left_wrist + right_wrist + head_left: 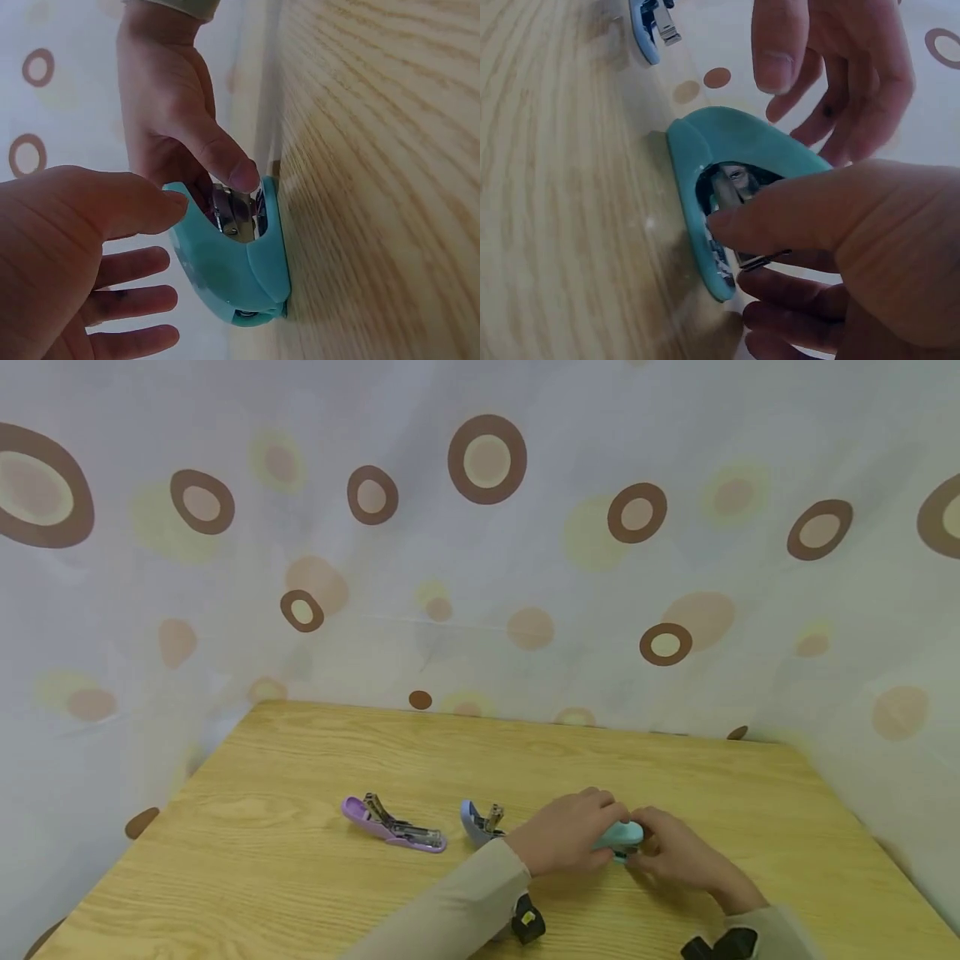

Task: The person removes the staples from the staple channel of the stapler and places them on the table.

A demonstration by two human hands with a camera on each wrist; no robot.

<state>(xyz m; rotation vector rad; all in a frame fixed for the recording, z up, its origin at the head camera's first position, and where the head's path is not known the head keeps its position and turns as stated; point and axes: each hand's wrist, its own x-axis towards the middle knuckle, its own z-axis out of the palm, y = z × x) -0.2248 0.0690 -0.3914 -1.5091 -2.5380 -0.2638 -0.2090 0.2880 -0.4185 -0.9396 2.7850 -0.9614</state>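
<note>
A teal stapler [622,835] stands on the table at the right, between my two hands. My right hand [678,850] holds its front end. In the right wrist view, the thumb reaches into the opening of the teal body [735,131] against the metal magazine, with fingers on the far side. My left hand [573,831] hovers close to the stapler, its thumb [142,202] beside the upper edge and its fingers loosely extended. Whether that thumb touches the stapler I cannot tell.
Left of my left hand lies a blue-grey stapler [472,825], partly hidden, with its metal part raised. Further left is a purple stapler [405,837], opened up. All are on a wooden table [262,877] with a patterned curtain [420,652] behind it.
</note>
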